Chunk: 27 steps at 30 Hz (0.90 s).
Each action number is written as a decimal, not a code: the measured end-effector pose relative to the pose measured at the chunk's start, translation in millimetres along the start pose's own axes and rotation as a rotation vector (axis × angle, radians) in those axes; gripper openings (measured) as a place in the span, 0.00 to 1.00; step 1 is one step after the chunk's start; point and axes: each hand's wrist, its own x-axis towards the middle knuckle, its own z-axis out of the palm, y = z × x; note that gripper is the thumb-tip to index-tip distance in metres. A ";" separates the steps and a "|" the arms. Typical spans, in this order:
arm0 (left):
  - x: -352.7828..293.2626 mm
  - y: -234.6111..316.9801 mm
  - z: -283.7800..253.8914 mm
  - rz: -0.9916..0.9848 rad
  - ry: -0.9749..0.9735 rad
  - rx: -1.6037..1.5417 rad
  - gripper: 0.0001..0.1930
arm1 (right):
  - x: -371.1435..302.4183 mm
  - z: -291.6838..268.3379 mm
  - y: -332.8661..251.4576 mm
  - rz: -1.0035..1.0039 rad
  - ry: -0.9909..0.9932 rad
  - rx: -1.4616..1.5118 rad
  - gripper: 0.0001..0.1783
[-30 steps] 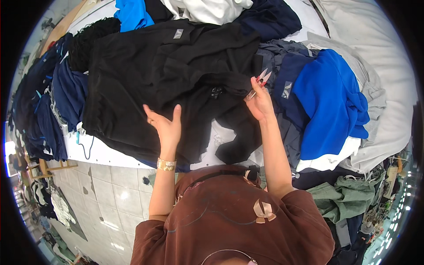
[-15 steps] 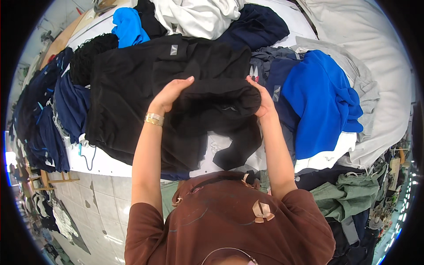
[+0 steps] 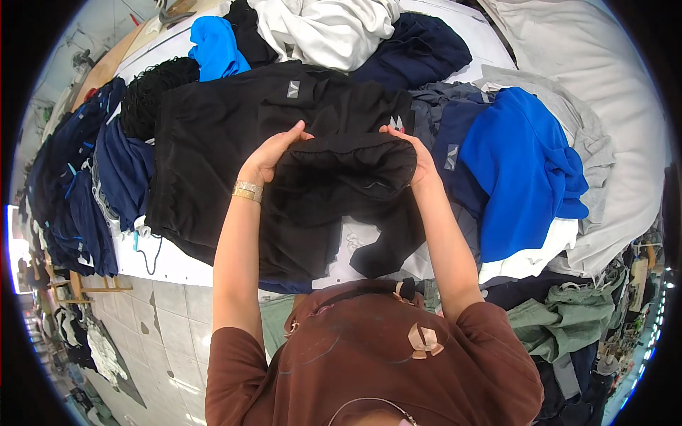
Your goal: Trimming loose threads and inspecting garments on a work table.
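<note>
A black garment (image 3: 341, 209) is stretched between my two hands, with its wide opening turned toward me and the dark inside showing. My left hand (image 3: 273, 155) grips the left end of the opening, thumb on top. At the right end, my right hand (image 3: 420, 160) is closed on the edge, its fingers partly behind the cloth. Small thread snips (image 3: 397, 124) with a bit of red poke up beside my right fingertips; how they are held is hidden. Beneath lies a larger black garment (image 3: 206, 142) with a small grey patch (image 3: 293, 89).
Blue cloth (image 3: 508, 170) is heaped to the right over navy and white pieces. Navy garments (image 3: 71, 177) hang at the left edge of the white table (image 3: 188, 261). White cloth (image 3: 323, 28) and navy cloth (image 3: 419, 50) lie at the back. Green cloth (image 3: 568, 312) is piled lower right.
The opening has been tilted and spread, so more of its inside shows. My right hand has moved slightly left, the snips with it. The whole view has shifted a little.
</note>
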 end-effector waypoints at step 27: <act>-75.3 -12.4 -17.8 0.480 0.484 1.267 0.15 | -73.5 61.4 -10.1 -1.112 0.309 -1.631 0.06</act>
